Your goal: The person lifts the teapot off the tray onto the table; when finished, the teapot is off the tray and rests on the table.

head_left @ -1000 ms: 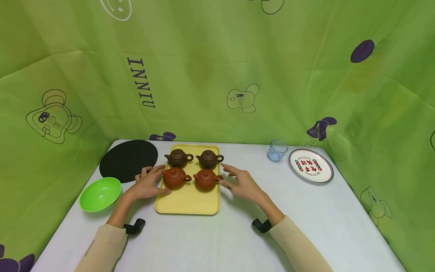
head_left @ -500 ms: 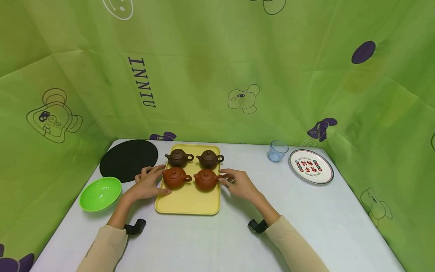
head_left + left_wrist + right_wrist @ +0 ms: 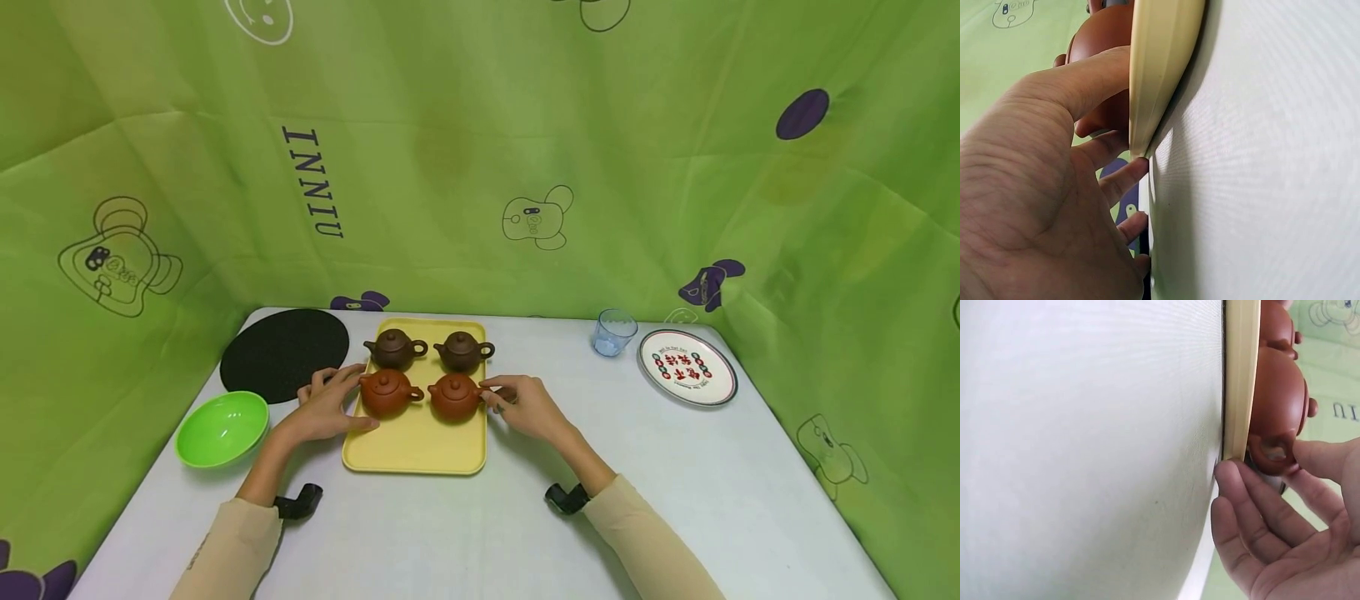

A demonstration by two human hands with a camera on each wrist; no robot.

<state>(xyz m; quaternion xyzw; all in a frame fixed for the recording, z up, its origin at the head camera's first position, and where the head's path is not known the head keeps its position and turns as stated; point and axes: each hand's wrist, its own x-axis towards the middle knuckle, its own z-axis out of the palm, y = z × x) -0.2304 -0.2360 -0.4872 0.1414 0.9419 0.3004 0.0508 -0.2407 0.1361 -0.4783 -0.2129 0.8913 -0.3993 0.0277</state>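
Pinched the handle [image 3: 1272, 469] of the right red teapot [image 3: 454, 398] between the thumb and forefinger of the right hand [image 3: 528, 406], with the other fingers loosely bent near the side of the yellow tray [image 3: 414, 446]. Had that teapot upright on the tray, in the nearer row, with its lid on and its spout just beside the handle of the left red teapot [image 3: 386, 393]. Held the left hand [image 3: 326, 407] unclenched around the left side of the left red teapot, with the thumb stretched over the tray's rim in front and the fingers spread behind; could not tell light contact with the pot from a narrow gap. Saw in the farther row a left brown teapot [image 3: 392, 348] and a right brown teapot [image 3: 459, 351], both upright, lidded and pointing their spouts left. Found on the white table [image 3: 510, 517], left of the tray, a black mat [image 3: 277, 354] and, nearer, a green bowl [image 3: 221, 429]. Noted at the far right a blue glass [image 3: 615, 332] beside a white plate [image 3: 720, 375] with red characters, well apart from the right hand. Wore beige sleeves [image 3: 232, 542].
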